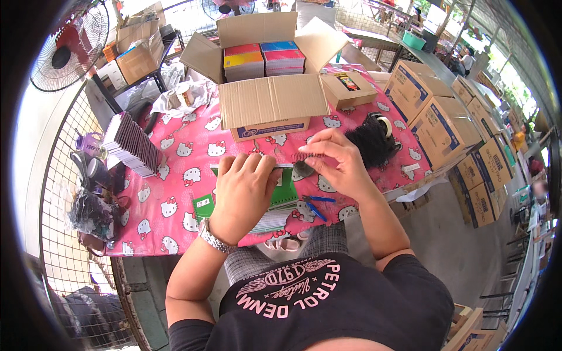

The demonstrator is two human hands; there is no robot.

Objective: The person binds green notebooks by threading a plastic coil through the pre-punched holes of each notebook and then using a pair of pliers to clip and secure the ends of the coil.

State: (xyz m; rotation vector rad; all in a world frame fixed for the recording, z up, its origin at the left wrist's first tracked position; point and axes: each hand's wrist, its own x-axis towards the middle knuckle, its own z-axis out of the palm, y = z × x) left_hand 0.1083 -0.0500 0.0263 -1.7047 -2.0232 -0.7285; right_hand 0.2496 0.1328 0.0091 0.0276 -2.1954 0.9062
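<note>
At the left of the desk (145, 231) stands a leaning stack of dark-edged notebooks (132, 145). In the near middle, the left hand (243, 182) is clamped on a green notebook (285, 188), its fingers folded over the far edge; under it lie more sheets (274, 220). Just to the right, the right hand (341, 162) has thumb and fingertips close together beside a thin dark spiral coil (309, 156), but I cannot tell if they are closed on it. On the near side lie blue-handled pliers (318, 206), and farther right a black bundle of coils (370, 140). For working well, I would judge, the left hand should press the sheets firmly and keep their edges even, while the right hand guides the coil straight, with light turning, so that it does not bend. The left palm covers much of the notebook; the left fingertips are hidden. Whether the coil enters any hole is too small to see, and the cartons (449, 130) at far right hide their contents.
</note>
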